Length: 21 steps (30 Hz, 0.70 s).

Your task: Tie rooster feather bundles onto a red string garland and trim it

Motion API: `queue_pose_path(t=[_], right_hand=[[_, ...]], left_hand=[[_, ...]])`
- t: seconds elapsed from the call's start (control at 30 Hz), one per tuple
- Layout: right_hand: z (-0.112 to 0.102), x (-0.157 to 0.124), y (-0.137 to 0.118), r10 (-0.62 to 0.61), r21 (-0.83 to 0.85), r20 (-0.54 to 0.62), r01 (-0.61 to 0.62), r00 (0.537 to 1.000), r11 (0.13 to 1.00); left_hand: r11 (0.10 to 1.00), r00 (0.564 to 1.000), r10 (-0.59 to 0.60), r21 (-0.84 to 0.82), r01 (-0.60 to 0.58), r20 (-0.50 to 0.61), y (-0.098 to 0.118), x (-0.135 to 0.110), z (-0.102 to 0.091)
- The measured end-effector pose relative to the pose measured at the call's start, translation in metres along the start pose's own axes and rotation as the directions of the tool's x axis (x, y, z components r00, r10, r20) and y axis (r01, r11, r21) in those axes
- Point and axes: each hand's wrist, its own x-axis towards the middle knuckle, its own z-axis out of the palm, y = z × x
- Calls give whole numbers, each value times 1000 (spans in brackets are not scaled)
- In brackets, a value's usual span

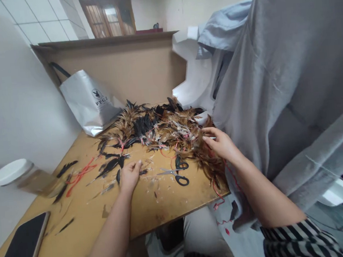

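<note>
A heap of brown and black feathers (171,124) lies across the back of the wooden table, with pink-red string (121,145) tied among the bunches. My right hand (221,143) is at the heap's right end, thumb and fingers drawn together at the feathers; what they grip is hard to make out. Low over the table, my left hand (130,176) has its fingertips pinched, close to a small dark feather (143,172). Whether anything is between those fingers is hidden. Between the hands lie scissors (175,172) with black handles, blades parted and pointing left.
Loose black feathers (110,166) and red string (80,175) are scattered at left. A lidded jar (27,178) and a phone (22,250) stand along the left side. Behind are a silver bag (86,100) and a cardboard panel (117,71). Grey cloth (299,71) hangs at right.
</note>
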Motion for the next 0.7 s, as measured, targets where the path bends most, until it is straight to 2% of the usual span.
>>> queue_pose_path(t=[0.07, 0.17, 0.23, 0.3, 0.4, 0.5, 0.57, 0.7], right_hand=[[-14, -17, 0, 12, -47, 71, -9, 997, 999], [-27, -41, -4, 39, -252, 240, 23, 970, 967], [-31, -53, -5, 94, -411, 325, 51, 941, 910], [-31, -64, -6, 159, -547, 354, 66, 921, 834], [-25, -76, -9, 246, -662, 373, 71, 895, 747], [-12, -81, -11, 288, -706, 365, 61, 885, 706], [-1, -79, -10, 277, -710, 347, 58, 896, 702], [18, -64, -3, 238, -661, 368, 73, 899, 747]], left_hand=[[1000, 1000, 16, 14, -16, 5, 0, 0, -1], [1000, 1000, 18, 22, -18, 7, -1, -1, -1], [1000, 1000, 4, 18, -5, 11, 0, -1, -2], [1000, 1000, -8, 22, 7, 10, 0, -1, -2], [1000, 1000, 4, 29, -4, 11, 0, 0, -2], [1000, 1000, 1, 24, -1, 11, 1, 0, -2], [1000, 1000, -17, 11, 17, 13, 2, -1, -2], [999, 999, -32, 15, 32, 7, 2, -2, -3]])
